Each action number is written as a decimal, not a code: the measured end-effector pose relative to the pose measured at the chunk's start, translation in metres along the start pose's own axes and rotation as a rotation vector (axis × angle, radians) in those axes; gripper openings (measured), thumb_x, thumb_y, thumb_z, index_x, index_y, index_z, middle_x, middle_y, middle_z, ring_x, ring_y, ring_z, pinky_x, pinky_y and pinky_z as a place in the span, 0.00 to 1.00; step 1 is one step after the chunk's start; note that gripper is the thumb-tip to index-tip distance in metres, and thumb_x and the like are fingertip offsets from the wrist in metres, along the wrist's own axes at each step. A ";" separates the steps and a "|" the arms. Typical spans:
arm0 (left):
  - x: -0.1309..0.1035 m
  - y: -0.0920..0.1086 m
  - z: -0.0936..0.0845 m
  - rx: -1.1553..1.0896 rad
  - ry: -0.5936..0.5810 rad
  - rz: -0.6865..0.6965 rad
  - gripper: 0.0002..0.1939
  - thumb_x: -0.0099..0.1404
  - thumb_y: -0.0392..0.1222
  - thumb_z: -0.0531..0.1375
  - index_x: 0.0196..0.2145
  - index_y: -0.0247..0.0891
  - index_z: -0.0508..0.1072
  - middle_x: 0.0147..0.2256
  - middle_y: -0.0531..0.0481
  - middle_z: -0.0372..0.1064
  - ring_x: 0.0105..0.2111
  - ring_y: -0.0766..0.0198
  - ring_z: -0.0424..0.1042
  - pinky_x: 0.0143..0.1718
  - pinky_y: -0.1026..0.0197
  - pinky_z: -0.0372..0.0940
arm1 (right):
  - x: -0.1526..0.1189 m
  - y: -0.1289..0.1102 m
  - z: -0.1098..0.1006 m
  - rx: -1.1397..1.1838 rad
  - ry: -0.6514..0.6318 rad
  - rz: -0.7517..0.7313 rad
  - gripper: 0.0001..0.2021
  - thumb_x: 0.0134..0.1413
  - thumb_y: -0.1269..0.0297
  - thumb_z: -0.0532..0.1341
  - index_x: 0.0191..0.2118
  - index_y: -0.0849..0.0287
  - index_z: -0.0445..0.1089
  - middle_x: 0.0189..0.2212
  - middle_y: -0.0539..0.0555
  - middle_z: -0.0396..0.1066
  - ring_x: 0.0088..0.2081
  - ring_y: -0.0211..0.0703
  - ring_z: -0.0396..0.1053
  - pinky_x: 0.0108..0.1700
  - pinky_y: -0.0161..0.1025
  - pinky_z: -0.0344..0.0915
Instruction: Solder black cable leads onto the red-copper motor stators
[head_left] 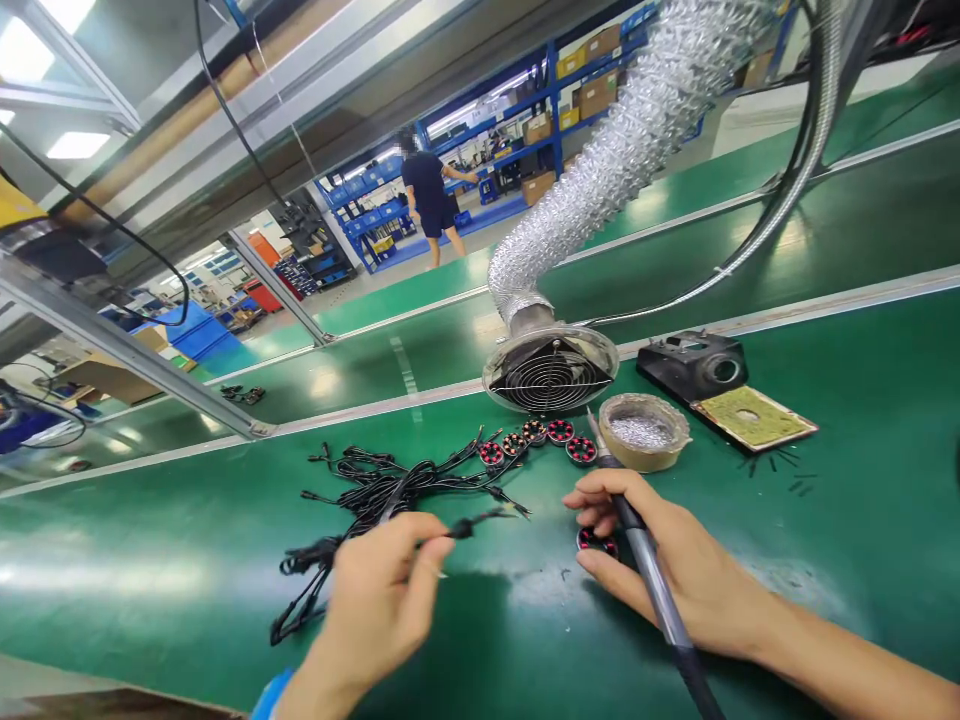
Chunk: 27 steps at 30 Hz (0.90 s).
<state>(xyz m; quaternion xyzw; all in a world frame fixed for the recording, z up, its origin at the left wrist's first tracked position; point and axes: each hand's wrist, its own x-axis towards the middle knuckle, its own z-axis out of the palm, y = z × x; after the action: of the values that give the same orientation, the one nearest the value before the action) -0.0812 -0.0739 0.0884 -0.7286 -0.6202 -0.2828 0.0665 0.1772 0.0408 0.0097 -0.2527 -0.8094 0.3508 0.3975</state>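
Observation:
My left hand (390, 590) pinches a thin black cable (463, 528) near its end, with the stripped wires pointing right. In my right hand (682, 560) a soldering iron (651, 565) rests between thumb and fingers, its tip pointing up and away. Under those fingertips lies a small round motor-like part (598, 543) with red windings, partly hidden; whether the fingers grip it I cannot tell. Beyond my left hand spreads a tangled bundle of black cables (390, 490). Several similar round parts (559, 431) form a row at the far ends of these cables.
A tape-like ring (649, 458) filled with shiny scraps sits beyond my right hand. Right of it stands a black iron holder (694, 370) with a yellow sponge (754, 418). A fume fan (551, 375) hangs on a silver duct (600, 150). A person (431, 190) stands near the shelves.

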 end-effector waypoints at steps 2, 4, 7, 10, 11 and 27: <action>0.001 0.010 0.037 -0.075 -0.096 0.041 0.10 0.67 0.36 0.54 0.29 0.37 0.71 0.16 0.57 0.65 0.14 0.70 0.63 0.17 0.68 0.55 | -0.001 -0.005 0.004 0.113 0.012 0.069 0.17 0.58 0.67 0.58 0.51 0.53 0.55 0.41 0.54 0.71 0.34 0.37 0.73 0.36 0.35 0.76; 0.002 0.014 0.064 -0.118 -0.124 0.053 0.11 0.68 0.36 0.54 0.28 0.37 0.70 0.16 0.57 0.64 0.14 0.70 0.63 0.17 0.67 0.54 | -0.002 -0.007 0.008 0.181 0.005 0.105 0.15 0.58 0.68 0.58 0.50 0.53 0.56 0.39 0.53 0.71 0.33 0.36 0.73 0.35 0.34 0.75; 0.000 0.014 0.081 -0.152 -0.153 0.056 0.10 0.68 0.36 0.53 0.29 0.37 0.70 0.17 0.55 0.66 0.15 0.69 0.64 0.18 0.66 0.54 | -0.002 -0.005 0.011 0.199 0.021 0.093 0.14 0.58 0.69 0.57 0.49 0.54 0.57 0.34 0.51 0.71 0.30 0.35 0.73 0.33 0.33 0.74; 0.003 0.015 0.078 -0.201 -0.238 0.050 0.11 0.69 0.37 0.52 0.30 0.37 0.71 0.18 0.55 0.67 0.17 0.67 0.66 0.20 0.65 0.55 | -0.001 -0.003 0.011 0.131 0.074 0.015 0.12 0.59 0.72 0.56 0.48 0.53 0.59 0.31 0.48 0.70 0.28 0.34 0.71 0.31 0.30 0.71; 0.006 0.016 0.074 -0.227 -0.274 0.044 0.12 0.69 0.38 0.51 0.31 0.37 0.71 0.20 0.53 0.69 0.19 0.66 0.67 0.22 0.65 0.57 | 0.000 -0.004 0.011 0.103 0.096 -0.018 0.12 0.59 0.73 0.56 0.47 0.53 0.59 0.30 0.48 0.70 0.28 0.34 0.70 0.31 0.30 0.71; 0.019 0.050 0.110 -0.835 -0.516 -0.356 0.17 0.72 0.50 0.46 0.31 0.39 0.63 0.25 0.53 0.64 0.27 0.63 0.63 0.32 0.61 0.56 | 0.003 -0.005 0.012 0.024 0.180 -0.064 0.10 0.60 0.72 0.57 0.46 0.54 0.61 0.27 0.47 0.70 0.26 0.34 0.70 0.30 0.29 0.71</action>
<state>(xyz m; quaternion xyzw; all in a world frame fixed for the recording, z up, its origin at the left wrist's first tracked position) 0.0032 -0.0189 0.0188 -0.6222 -0.5652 -0.3241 -0.4340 0.1647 0.0355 0.0096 -0.2525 -0.7738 0.3236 0.4825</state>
